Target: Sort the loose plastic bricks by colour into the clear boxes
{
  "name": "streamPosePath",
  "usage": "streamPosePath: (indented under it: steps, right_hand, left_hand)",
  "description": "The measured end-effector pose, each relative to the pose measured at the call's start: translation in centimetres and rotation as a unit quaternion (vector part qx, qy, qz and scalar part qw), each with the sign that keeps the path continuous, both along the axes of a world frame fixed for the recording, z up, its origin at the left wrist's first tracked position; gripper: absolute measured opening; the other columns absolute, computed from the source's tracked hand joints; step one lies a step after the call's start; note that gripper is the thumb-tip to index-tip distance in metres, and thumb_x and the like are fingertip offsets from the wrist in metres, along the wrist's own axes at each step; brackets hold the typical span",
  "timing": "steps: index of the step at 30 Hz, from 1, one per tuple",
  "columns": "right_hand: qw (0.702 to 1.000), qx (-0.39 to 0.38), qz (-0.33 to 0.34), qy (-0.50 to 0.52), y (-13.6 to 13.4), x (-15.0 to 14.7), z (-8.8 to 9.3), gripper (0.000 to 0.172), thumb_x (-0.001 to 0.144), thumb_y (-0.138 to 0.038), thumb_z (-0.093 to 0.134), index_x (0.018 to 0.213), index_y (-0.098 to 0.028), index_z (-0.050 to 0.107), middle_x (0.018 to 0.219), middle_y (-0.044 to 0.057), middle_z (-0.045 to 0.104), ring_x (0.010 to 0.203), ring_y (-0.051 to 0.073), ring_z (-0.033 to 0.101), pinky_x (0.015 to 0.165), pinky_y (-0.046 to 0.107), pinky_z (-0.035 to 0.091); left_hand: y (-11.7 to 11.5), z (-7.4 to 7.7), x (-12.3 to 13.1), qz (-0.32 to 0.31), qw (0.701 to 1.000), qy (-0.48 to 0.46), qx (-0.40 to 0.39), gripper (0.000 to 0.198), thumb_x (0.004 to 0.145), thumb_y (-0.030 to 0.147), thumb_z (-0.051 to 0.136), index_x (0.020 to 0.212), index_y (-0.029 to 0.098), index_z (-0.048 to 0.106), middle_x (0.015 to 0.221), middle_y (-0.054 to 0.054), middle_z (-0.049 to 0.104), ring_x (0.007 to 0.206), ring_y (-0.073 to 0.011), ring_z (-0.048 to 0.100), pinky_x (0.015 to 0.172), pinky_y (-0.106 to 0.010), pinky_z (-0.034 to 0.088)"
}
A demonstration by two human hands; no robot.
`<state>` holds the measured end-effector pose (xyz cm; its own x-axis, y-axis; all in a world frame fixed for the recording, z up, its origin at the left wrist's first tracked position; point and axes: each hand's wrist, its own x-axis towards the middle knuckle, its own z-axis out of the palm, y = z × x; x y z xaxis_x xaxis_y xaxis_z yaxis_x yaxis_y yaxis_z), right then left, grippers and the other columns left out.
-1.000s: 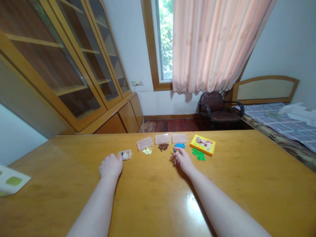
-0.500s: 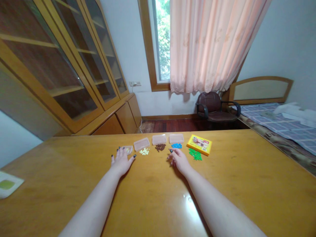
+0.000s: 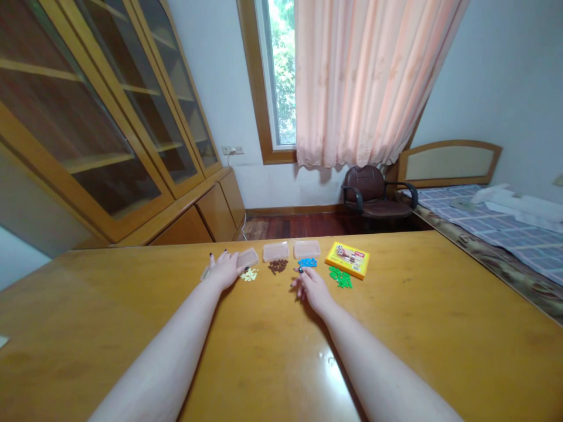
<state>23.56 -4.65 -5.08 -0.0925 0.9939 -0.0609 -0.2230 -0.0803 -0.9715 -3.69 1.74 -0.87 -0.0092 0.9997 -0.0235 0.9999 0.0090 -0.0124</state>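
Observation:
My left hand [image 3: 222, 271] is spread, palm down, over the leftmost clear plastic tray [image 3: 205, 274], which it mostly hides. Its thumb reaches the edge of a small pile of pale yellow pieces [image 3: 250, 274]; whether it touches them I cannot tell. Just behind these fingers lies a second clear tray [image 3: 248, 256]. My right hand [image 3: 313, 288] rests with loosely bent fingers, a gap between them, in front of a pile of blue pieces [image 3: 307, 263]. No held thing shows in it. Between the hands is a pile of brown pieces [image 3: 278, 266].
Two more clear trays, one behind the brown pile [image 3: 275, 252] and one behind the blue [image 3: 307, 249], stand near the table's far edge. A yellow box [image 3: 347, 259] lies right of them, with green pieces [image 3: 341, 278] before it. Beyond the table [image 3: 246, 357] is a chair [image 3: 373, 190].
My left hand has moved right, from beside the pale yellow pieces to their edge and in front of the second tray. My right hand stays near the blue pieces. The view has shifted slightly right.

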Motion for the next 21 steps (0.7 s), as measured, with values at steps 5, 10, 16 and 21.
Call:
streamPosePath:
  steps: [5, 10, 16, 21]
  right_hand:
    - [1.000, 0.001, 0.007, 0.006, 0.0, 0.0, -0.2, 0.045, 0.073, -0.056, 0.054, 0.096, -0.018, 0.053, 0.069, 0.000, 0.062, 0.037, 0.007, 0.046, 0.033, 0.019, 0.031]
    - [0.996, 0.034, 0.029, 0.080, 0.0, 0.2, -0.3, 0.055, 0.072, -0.059, 0.058, 0.113, -0.022, 0.052, 0.105, 0.009, 0.063, 0.059, 0.013, 0.061, 0.036, 0.019, 0.037]
    - [0.992, 0.088, -0.011, 0.090, 0.2, 0.8, 0.3, 0.048, 0.066, -0.048, 0.069, 0.104, -0.022, 0.055, 0.080, 0.002, 0.061, 0.061, 0.014, 0.056, 0.039, 0.018, 0.038]
    - [0.990, 0.064, 0.031, 0.120, 0.3, 0.7, 0.0, 0.046, 0.073, -0.049, 0.063, 0.109, -0.023, 0.052, 0.093, 0.006, 0.064, 0.066, 0.016, 0.060, 0.048, 0.024, 0.046]
  left_hand:
    - [-2.9, 2.2, 1.9, 0.022, 0.990, -0.080, 0.118, 0.061, 0.085, 0.047, 0.045, 0.134, 0.011, 0.042, 0.124, -0.022, 0.054, 0.119, -0.0367, 0.046, 0.105, -0.060, 0.020]
    - [-6.1, 2.1, 8.1, -0.168, 0.911, -0.361, 0.104, 0.052, 0.088, 0.044, 0.044, 0.136, 0.023, 0.042, 0.132, -0.011, 0.050, 0.123, -0.0244, 0.045, 0.105, -0.040, 0.034]
    - [-5.9, -1.0, 12.8, -0.217, 0.817, -0.530, 0.073, 0.043, 0.079, 0.037, 0.060, 0.119, 0.021, 0.060, 0.122, -0.011, 0.057, 0.118, -0.0263, 0.049, 0.106, -0.044, 0.034]
    - [-6.4, -3.4, 13.5, -0.135, 0.693, -0.707, 0.045, 0.073, 0.065, 0.032, 0.075, 0.130, 0.021, 0.045, 0.136, -0.014, 0.047, 0.124, -0.0282, 0.047, 0.105, -0.044, 0.037]
